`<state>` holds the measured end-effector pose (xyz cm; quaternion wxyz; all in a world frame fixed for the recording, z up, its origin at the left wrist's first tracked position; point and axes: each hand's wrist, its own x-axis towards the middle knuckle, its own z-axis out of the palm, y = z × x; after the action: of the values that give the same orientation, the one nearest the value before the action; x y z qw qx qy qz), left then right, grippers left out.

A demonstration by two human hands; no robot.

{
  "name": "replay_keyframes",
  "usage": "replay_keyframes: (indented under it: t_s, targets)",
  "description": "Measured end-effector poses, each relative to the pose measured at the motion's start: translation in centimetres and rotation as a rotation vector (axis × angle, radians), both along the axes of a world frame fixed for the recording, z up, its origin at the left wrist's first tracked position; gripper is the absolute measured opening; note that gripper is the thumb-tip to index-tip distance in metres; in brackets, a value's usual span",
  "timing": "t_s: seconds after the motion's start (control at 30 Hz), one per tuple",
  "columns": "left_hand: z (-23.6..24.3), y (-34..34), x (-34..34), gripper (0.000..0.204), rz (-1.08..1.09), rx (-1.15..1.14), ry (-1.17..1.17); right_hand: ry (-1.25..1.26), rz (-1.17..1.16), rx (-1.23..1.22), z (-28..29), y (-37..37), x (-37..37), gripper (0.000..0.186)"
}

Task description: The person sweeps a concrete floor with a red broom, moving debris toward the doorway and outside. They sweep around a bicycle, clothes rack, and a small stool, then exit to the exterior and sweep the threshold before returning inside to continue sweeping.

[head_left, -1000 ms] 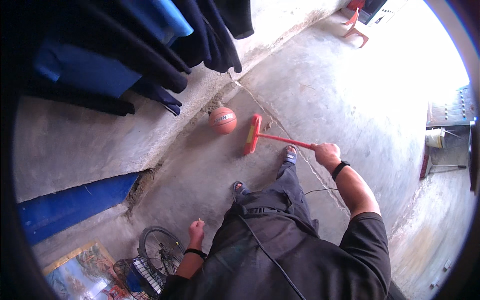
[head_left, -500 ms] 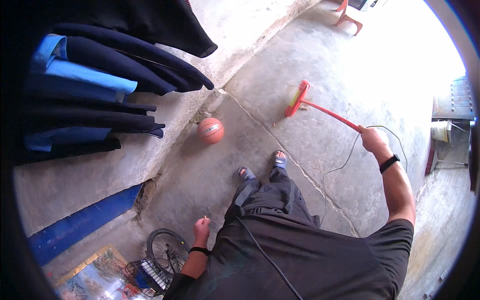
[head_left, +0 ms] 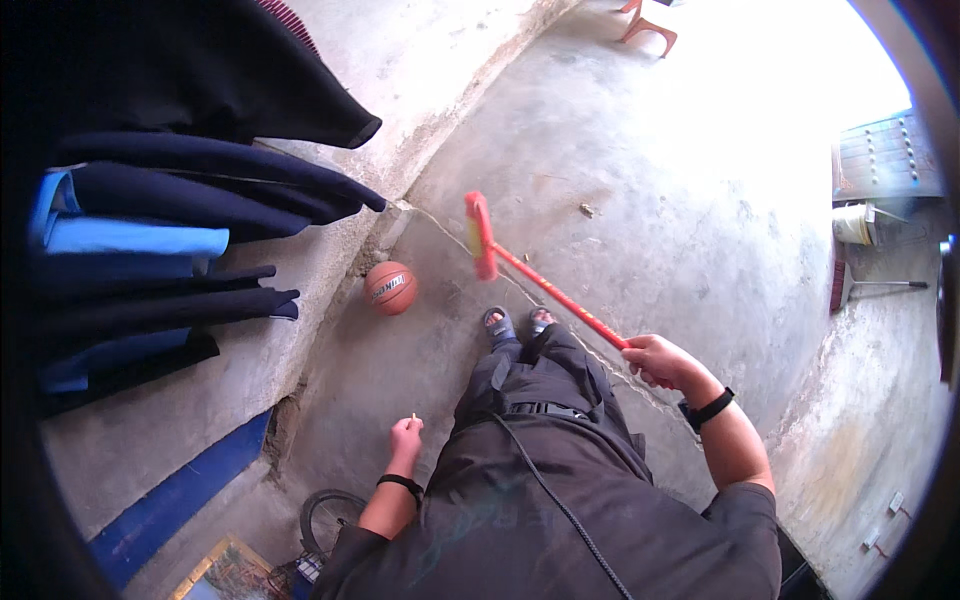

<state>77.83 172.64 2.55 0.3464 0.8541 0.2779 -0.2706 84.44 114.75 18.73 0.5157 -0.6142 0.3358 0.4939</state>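
Note:
My right hand is closed around the end of the handle of a red T-shaped tool. Its crosswise red head has a yellow strip and is tilted up, left of my hand and ahead of my feet; whether it touches the floor I cannot tell. Low on the left, my left hand is closed, pinching a small pale stick whose tip sticks up. Two small scraps show on the concrete floor: a brownish bit and a smaller crumb.
An orange basketball rests by the wall step at left. Dark and blue clothes hang at upper left. On the right are a white bucket and a broom. A bicycle wheel is at lower left, a reddish chair far off.
My right hand has swung left and closer to my body, bringing the red tool's head away from the scraps. My feet have shifted, and my view has turned slightly. Both hands keep their hold.

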Motion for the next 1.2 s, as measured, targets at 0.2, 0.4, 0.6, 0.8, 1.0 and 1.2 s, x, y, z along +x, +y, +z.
replay_keyframes:
  t_s: [0.2, 0.4, 0.6, 0.8, 1.0, 1.2]
  targets:
    - [0.1, -1.8, 4.2, 0.021, -0.112, 0.101, 0.009, -0.133, 0.056, -0.112, -4.6, -0.9, 2.1, 0.04]
    - [2.1, -8.4, 6.0, 0.022, -0.043, 0.136, 0.018, -0.048, -0.04, -0.206, -5.4, -14.9, 5.6, 0.039]
    - [3.3, -19.2, 4.5, 0.027, -0.024, 0.144, 0.048, -0.155, 0.015, -0.273, -2.6, -26.9, 9.0, 0.038]
    - [6.7, -28.4, 4.2, 0.026, 0.062, 0.12, 0.004, -0.144, -0.032, -0.079, -0.6, -30.3, 7.5, 0.043]
    - [9.5, -32.9, 5.7, 0.025, 0.136, 0.173, -0.057, -0.083, 0.005, 0.065, -7.9, -30.7, 8.6, 0.041]
    - [9.8, -35.8, 6.3, 0.027, 0.099, 0.248, -0.019, -0.065, -0.017, -0.131, -9.8, -43.2, 11.3, 0.035]
